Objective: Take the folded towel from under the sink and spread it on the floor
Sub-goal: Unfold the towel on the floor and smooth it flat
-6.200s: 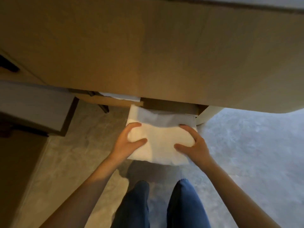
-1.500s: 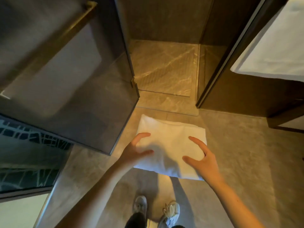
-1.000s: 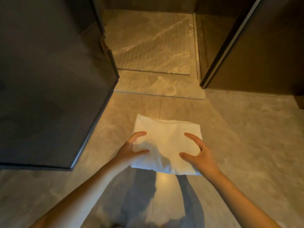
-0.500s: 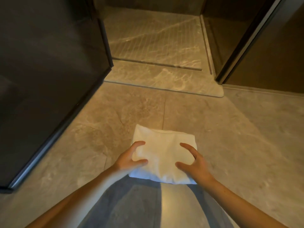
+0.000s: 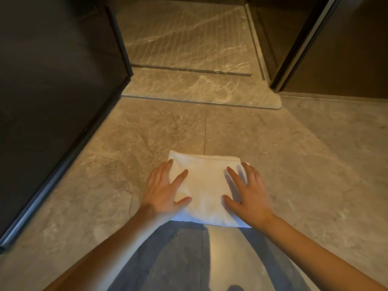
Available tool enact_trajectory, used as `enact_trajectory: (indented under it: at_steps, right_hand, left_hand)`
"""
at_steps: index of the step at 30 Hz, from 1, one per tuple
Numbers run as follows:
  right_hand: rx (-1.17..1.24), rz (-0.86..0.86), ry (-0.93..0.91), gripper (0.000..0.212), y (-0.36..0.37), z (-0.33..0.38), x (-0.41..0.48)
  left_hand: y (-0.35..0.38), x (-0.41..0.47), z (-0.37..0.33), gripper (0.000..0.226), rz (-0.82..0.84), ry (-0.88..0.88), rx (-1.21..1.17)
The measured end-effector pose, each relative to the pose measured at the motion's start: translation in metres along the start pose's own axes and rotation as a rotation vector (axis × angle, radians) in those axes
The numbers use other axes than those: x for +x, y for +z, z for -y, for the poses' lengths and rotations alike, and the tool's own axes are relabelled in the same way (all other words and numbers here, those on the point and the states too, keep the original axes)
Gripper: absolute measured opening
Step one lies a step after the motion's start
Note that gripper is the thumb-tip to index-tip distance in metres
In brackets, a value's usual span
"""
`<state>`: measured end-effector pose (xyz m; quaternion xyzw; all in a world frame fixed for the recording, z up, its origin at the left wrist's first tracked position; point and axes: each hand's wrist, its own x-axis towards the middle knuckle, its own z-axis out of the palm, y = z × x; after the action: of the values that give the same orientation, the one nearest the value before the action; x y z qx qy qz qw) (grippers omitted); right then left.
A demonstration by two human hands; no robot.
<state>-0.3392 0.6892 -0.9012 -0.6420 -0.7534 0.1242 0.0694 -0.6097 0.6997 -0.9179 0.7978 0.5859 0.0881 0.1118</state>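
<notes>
The white folded towel (image 5: 204,185) lies flat on the grey stone floor (image 5: 315,175) in the middle of the view, still folded into a square. My left hand (image 5: 164,191) rests on its left side with fingers spread and straight. My right hand (image 5: 246,193) rests on its right side, fingers also spread flat. Both forearms reach in from the bottom of the frame. The towel's near edge is partly covered by my wrists.
A dark glass door panel (image 5: 56,101) stands open on the left, its bottom edge running along the floor. A raised marble threshold (image 5: 199,89) leads into a grooved shower floor (image 5: 184,34) ahead. A dark frame and wall (image 5: 315,49) stand at the right.
The towel has gone down from just above the floor onto it. My hands have let go of its sides and now lie flat on top, fingers straightened.
</notes>
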Motion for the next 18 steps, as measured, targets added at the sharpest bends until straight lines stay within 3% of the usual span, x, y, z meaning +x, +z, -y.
enact_trajectory:
  at_steps: [4,18]
  right_hand:
    - [0.004,0.047,-0.153,0.067,0.015,0.022,0.002]
    - [-0.107,0.133,-0.188,0.063,0.048,0.023,-0.001]
  left_hand:
    - [0.006,0.001,-0.011,0.07,-0.03,0.212,0.134]
    - [0.024,0.003,-0.01,0.073,0.101,0.169,0.096]
